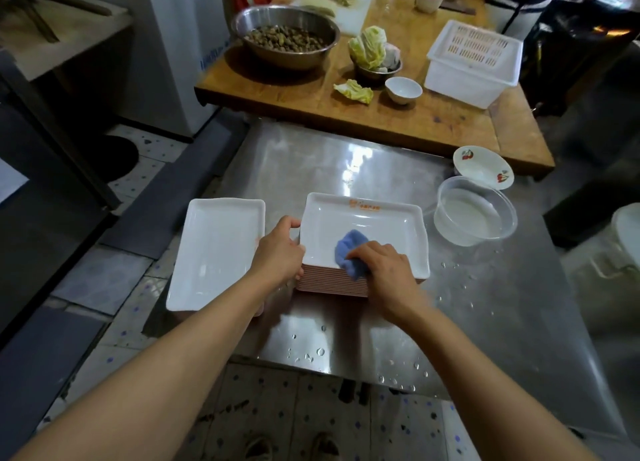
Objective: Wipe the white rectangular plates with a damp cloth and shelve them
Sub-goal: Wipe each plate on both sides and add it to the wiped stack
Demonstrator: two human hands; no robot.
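We note water drops on the steel surface (pixel 485 287) nearest us. R. hand (pixel 384 265) w/ closed grip round the blue cloth (pixel 348 252), pressing it on the top plate (pixel 363 232) of the tall stack (pixel 332 284), at its near edge. L. hand (pixel 280 249) curls over that plate's left rim, steadying it. Plate's long axis runs left-right; unwiped area lies beyond and right of the cloth, so in our judgement the R. hand is best placed to sweep away from us. A second stack (pixel 214 252) sits just left, long axis near-far, likely wiped. Beyond right: clear water tub (pixel 474 218), cherry-print dish (pixel 485 168). No shelf in view.
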